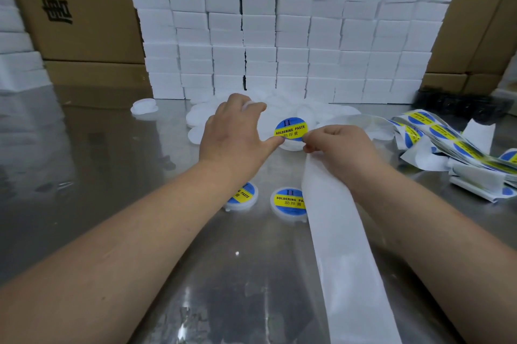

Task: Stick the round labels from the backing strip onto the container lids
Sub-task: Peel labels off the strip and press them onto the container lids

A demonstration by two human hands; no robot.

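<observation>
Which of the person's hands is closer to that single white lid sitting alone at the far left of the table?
Left. The left hand sits right of the lone lid; the right hand, pinching the backing strip, lies farther right beyond it.

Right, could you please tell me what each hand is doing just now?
Left hand: holds a white lid, thumb on the round label.
Right hand: pinches the backing strip.

Glossy metal table (112,147), matt paper backing strip (341,245)
</observation>
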